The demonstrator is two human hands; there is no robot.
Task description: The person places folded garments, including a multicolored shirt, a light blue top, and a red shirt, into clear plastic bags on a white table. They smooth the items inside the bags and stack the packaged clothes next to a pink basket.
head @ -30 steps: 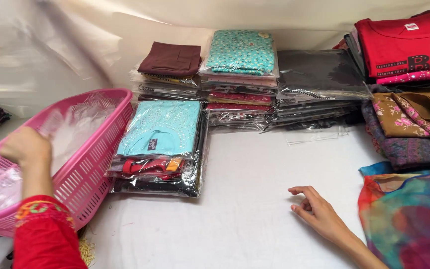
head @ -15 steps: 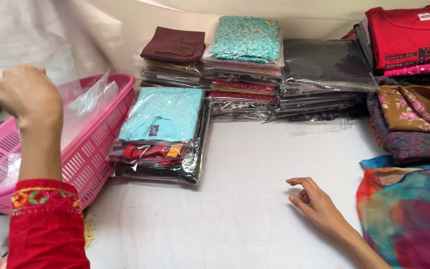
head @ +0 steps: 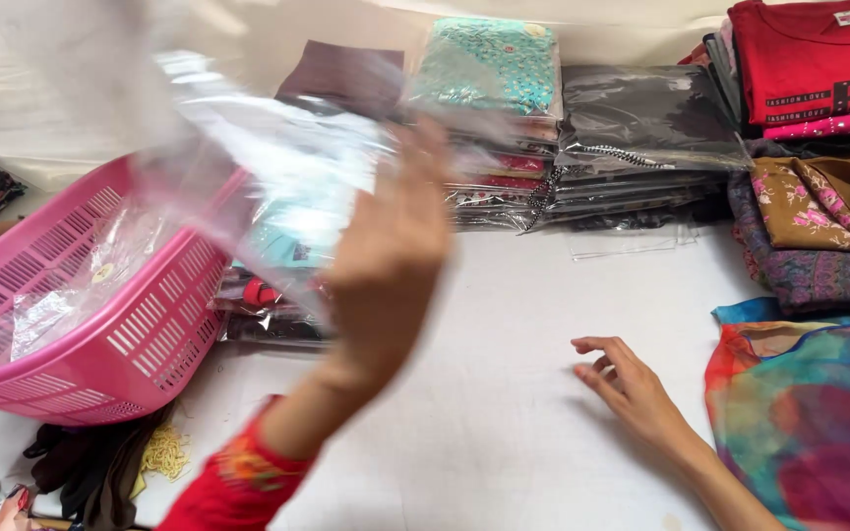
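My left hand (head: 391,246) is raised in front of me, blurred by motion, and grips a clear plastic bag (head: 248,167) that trails up and to the left. The bag hangs over a pink plastic basket (head: 140,344) holding more clear bags. My right hand (head: 632,383) rests on the white table (head: 504,413) with fingers loosely spread and holds nothing. Just right of it lies a multicoloured cloth (head: 809,423).
Packed garments in clear wrappers are stacked at the back: a teal one (head: 489,64), a maroon one (head: 341,79), dark ones (head: 641,128). Red shirts (head: 819,59) and brown patterned fabric (head: 828,216) pile at the right. Another packed stack lies beside the basket.
My left hand has lifted out of the pink basket and swung right across the table, pulling a clear plastic bag with it. My right hand has stayed in place.
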